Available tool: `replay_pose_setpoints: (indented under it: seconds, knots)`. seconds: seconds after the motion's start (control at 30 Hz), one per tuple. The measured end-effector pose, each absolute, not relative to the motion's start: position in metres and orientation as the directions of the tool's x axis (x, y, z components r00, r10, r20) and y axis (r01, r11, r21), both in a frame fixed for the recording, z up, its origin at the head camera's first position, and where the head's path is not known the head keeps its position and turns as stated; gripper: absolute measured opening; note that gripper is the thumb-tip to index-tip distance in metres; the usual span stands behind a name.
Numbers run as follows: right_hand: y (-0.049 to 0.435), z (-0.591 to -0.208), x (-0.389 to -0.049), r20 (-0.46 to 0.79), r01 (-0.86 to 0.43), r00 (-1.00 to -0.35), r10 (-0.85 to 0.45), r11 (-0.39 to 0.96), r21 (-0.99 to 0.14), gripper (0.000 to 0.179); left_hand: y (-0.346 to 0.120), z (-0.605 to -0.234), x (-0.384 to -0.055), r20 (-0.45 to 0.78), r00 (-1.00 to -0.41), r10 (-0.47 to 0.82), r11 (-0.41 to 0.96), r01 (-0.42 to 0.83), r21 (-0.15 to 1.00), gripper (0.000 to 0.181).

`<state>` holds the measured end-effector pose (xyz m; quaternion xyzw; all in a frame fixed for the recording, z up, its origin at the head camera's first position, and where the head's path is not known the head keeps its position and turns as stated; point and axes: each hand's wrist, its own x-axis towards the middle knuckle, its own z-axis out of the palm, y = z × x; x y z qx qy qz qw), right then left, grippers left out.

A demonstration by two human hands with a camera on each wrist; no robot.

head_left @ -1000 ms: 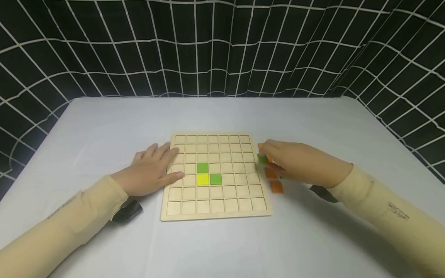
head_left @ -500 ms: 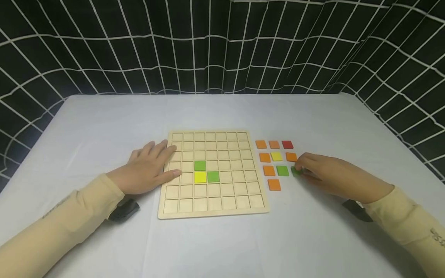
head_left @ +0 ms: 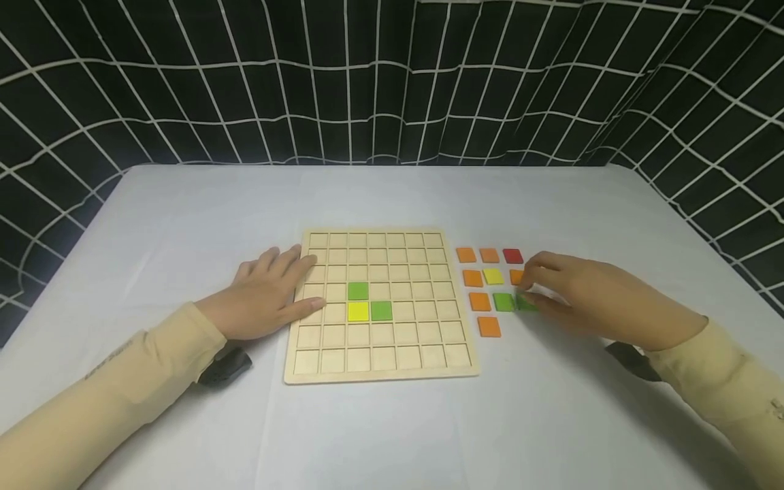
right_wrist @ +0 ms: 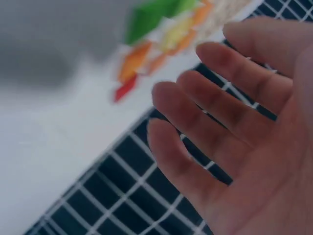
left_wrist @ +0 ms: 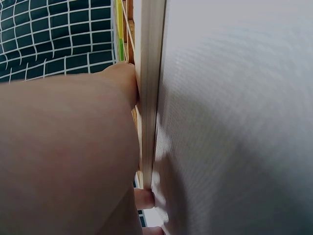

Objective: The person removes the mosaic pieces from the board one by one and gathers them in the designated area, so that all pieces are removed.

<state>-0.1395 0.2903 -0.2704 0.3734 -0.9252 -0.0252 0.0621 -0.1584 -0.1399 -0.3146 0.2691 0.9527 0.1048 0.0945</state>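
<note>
My left hand (head_left: 263,299) lies flat at the left side of a wooden grid board (head_left: 382,374), its thumb and a finger reaching over the edge squares. In the left wrist view a thumb (left_wrist: 124,78) rests on the board's rim (left_wrist: 149,98). Three tiles sit in the grid: a green tile (head_left: 358,291), a yellow tile (head_left: 358,312) below it and another green tile (head_left: 382,311) to the right. My right hand (head_left: 582,289) hovers by a loose green tile (head_left: 527,302). The right wrist view shows its fingers (right_wrist: 171,98) loosely spread, with nothing held.
Loose tiles lie in rows right of the board: several orange tiles (head_left: 489,327), a red tile (head_left: 512,256), a yellow tile (head_left: 493,276) and a green tile (head_left: 504,302). A white cloth (head_left: 380,435) covers the table. Behind hangs a black curtain (head_left: 380,82) with white grid lines.
My right hand has moved right from the board's edge, bringing a green tile to the end of a row of loose tiles. Its fingers have come off that tile. The left hand stays put.
</note>
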Motion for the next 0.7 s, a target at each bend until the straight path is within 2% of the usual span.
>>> replay_pose_setpoints:
  seconds: [0.07, 0.17, 0.27, 0.37, 0.53, 0.7]
  knots:
    - [0.277, -0.261, -0.143, 0.122, -0.706, -0.692, -0.712, 0.702, 0.095, 0.025, -0.141, -0.314, -0.158, -0.122, -0.837, 0.533, 0.833, 0.493, 0.251, 0.072]
    - [0.249, -0.253, -0.147, 0.150, -0.772, -0.618, -0.772, 0.632, 0.068, 0.023, -0.142, -0.314, -0.159, -0.129, -0.839, 0.529, 0.836, 0.488, 0.253, 0.073]
    - [0.215, -0.255, -0.149, 0.145, -0.843, -0.527, -0.837, 0.537, 0.036, 0.016, -0.143, -0.316, -0.159, -0.139, -0.840, 0.524, 0.837, 0.478, 0.265, 0.074]
    - [0.182, -0.263, -0.152, 0.111, -0.880, -0.470, -0.876, 0.475, 0.020, 0.011, -0.143, -0.318, -0.159, -0.140, -0.841, 0.523, 0.836, 0.475, 0.274, 0.073]
    - [0.148, -0.277, -0.159, 0.019, -0.898, -0.438, -0.899, 0.437, -0.050, 0.008, -0.141, -0.319, -0.158, -0.126, -0.843, 0.522, 0.837, 0.479, 0.266, 0.073]
    - [0.135, -0.282, -0.164, -0.048, -0.892, -0.438, -0.898, 0.441, -0.097, 0.019, -0.141, -0.317, -0.159, -0.124, -0.846, 0.519, 0.840, 0.478, 0.256, 0.073]
